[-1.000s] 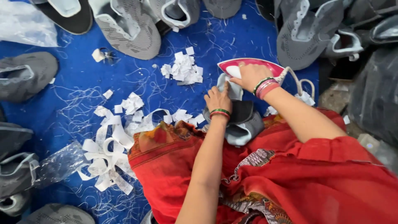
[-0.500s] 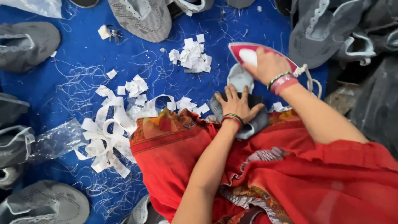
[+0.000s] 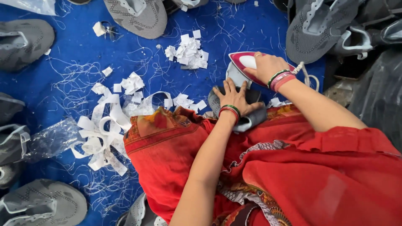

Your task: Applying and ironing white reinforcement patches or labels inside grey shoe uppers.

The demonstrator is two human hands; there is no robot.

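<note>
Pressing looks under way: the right hand (image 3: pixel 268 67) grips a red-and-white electric iron (image 3: pixel 245 62) while the left hand (image 3: pixel 234 97), fingers spread, flattens a grey knit shoe upper (image 3: pixel 251 119) on blue cloth (image 3: pixel 75 62); next needs fingers kept clear.

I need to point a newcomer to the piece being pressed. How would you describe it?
On the blue floor sheet, find the red-and-white iron under the right hand. Below it, the left hand pins a grey shoe upper, the only one touching the red cloth.
</note>
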